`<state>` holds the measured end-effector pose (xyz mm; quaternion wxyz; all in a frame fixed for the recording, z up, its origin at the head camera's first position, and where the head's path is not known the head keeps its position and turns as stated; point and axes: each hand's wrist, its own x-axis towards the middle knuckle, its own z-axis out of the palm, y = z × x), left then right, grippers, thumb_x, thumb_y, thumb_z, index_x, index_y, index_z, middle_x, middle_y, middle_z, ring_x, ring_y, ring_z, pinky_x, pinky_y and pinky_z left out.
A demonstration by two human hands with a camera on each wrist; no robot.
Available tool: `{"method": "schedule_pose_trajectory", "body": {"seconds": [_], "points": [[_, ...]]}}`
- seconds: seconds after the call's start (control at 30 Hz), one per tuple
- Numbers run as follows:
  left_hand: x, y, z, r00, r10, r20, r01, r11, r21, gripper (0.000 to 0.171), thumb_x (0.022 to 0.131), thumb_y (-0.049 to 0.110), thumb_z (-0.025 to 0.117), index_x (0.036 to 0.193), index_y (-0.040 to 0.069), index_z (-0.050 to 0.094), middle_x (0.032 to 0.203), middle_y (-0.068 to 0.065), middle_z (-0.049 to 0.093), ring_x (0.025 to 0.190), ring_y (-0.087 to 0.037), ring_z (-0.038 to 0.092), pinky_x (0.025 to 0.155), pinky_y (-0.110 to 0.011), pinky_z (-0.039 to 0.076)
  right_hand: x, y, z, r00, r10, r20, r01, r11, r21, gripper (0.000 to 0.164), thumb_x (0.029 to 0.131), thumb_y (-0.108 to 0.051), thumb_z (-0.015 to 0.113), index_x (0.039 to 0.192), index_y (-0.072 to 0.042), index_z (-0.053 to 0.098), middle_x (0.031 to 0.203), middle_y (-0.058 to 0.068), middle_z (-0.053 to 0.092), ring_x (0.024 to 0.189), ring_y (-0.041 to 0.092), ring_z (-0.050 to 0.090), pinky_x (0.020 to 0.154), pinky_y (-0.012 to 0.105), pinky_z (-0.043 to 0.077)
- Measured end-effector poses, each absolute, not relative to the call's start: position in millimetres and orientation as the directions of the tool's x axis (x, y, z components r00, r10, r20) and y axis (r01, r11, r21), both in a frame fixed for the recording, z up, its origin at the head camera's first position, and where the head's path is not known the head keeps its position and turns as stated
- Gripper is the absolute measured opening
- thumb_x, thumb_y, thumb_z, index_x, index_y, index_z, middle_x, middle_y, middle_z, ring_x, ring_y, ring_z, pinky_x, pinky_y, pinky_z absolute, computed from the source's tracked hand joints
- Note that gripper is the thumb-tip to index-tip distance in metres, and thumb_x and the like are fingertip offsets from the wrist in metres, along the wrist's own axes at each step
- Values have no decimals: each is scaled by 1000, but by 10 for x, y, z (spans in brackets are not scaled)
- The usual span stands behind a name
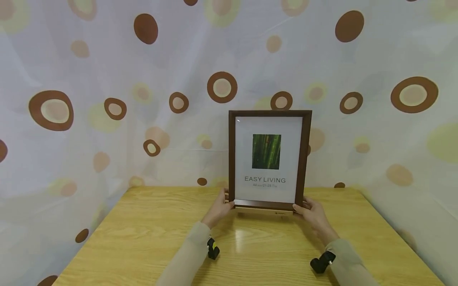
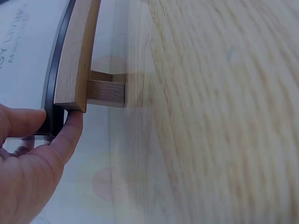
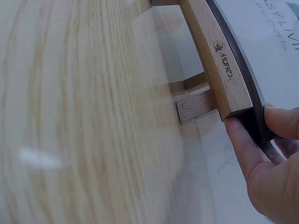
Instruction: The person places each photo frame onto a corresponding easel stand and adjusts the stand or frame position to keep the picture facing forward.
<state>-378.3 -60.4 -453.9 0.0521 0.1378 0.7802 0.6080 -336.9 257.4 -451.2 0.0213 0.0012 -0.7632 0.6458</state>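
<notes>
A dark brown picture frame [image 1: 303, 159] stands upright, leaning slightly back, with a white sheet, a green bamboo picture and "EASY LIVING" lettering. Its lower edge is at a light wooden ledge [image 3: 219, 56] on short legs, seen along its front in both wrist views. My left hand [image 1: 219, 208] grips the frame's lower left corner, thumb on the front and fingers behind and below. At the lower right corner my right hand [image 1: 315, 216] holds it the same way. In each wrist view a finger touches the end of the ledge.
Under the ledge lies a light wood-grain table [image 1: 161, 230]. Behind it and at both sides hangs a pale curtain [image 1: 186, 47] with brown and yellow dots. Small black devices [image 1: 213, 249] are strapped at the wrists.
</notes>
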Motion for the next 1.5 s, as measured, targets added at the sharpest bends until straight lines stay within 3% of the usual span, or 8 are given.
{"method": "schedule_pose_trajectory", "body": {"seconds": [0.33,0.53,0.77,1.0,1.2,1.37,1.5], "points": [[-3756,-732,-4524,-950,301,77,155,245,957,46,102,8,48,145,6,30,135,-23,45,126,-37,48,101,-52,47,-3387,2489,-4490,-999,16,39,-36,142,-989,57,100,-7,54,151,5,30,144,35,40,104,8,61,95,35,55],[-3714,-843,-4518,-949,305,83,174,281,944,50,102,11,50,147,5,30,140,-24,44,131,-42,43,103,-55,45,-3407,2416,-4503,-999,16,43,-40,150,-988,55,100,-8,54,150,4,33,144,33,43,110,14,61,92,33,56],[-3745,-914,-4515,-955,282,92,169,260,951,50,101,9,51,146,2,31,138,-24,46,126,-39,48,100,-48,49,-3457,2320,-4495,-999,27,45,-40,144,-989,54,100,-6,55,149,5,34,143,33,44,110,18,61,93,36,56],[-3749,-973,-4557,-959,263,109,174,238,956,46,99,6,55,141,0,37,130,-23,51,120,-36,54,96,-43,53,-3469,2247,-4555,-999,40,28,-23,127,-992,55,98,-4,56,148,7,35,142,33,45,108,16,62,87,29,57],[-3740,-1058,-4576,-961,256,103,168,248,954,49,100,10,55,145,3,35,133,-22,50,125,-37,51,98,-45,52,-3488,2151,-4574,-998,54,33,-27,100,-995,53,98,-3,57,147,5,38,141,32,47,103,12,62,84,26,58],[-3720,-1148,-4559,-969,228,90,152,272,950,51,100,11,56,145,3,35,137,-23,48,129,-39,48,99,-47,51,-3504,2055,-4564,-998,46,34,-29,94,-995,52,97,-2,57,146,5,39,141,32,47,103,13,62,88,31,57],[-3734,-1211,-4559,-972,218,85,144,272,951,50,99,10,56,145,3,36,136,-24,50,127,-38,50,98,-46,52,-3522,1996,-4557,-999,35,25,-21,103,-994,54,98,-3,56,148,4,36,143,32,45,114,25,60,94,38,55]]}}
